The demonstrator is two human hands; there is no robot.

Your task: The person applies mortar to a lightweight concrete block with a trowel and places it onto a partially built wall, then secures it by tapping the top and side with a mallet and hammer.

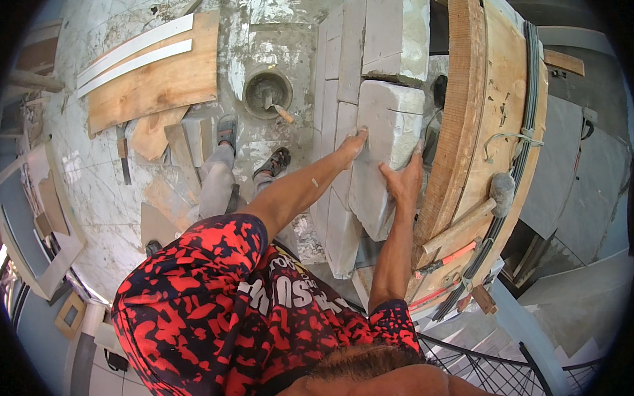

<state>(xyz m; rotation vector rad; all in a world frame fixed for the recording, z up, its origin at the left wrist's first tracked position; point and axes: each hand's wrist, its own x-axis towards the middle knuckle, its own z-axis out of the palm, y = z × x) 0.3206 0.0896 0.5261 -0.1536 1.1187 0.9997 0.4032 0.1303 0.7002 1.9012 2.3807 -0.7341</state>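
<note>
A pale grey concrete block [386, 130] lies on top of a low block wall [327, 107], end to end with another pale block [396, 33]; a narrow dark joint shows between them. My left hand [352, 147] grips its left edge, fingers closed along the side. On the opposite side, my right hand [404, 174] is closed around the edge, the thumb lying on the upper face and the fingers reaching along the far side. Parts of the fingers of both hands are hidden by the block. Nearer to me, the wall's lower blocks [343, 244] show beneath it.
Right of the wall stands a wooden platform [497, 127] bearing a hammer [501, 194], red-handled tools [458, 253] and tied dark rods [531, 87]. A round mortar bucket [249, 98] with a trowel [283, 114] sits left. Plywood [160, 88] lies farther left; a bicycle wheel [493, 365] is lower right.
</note>
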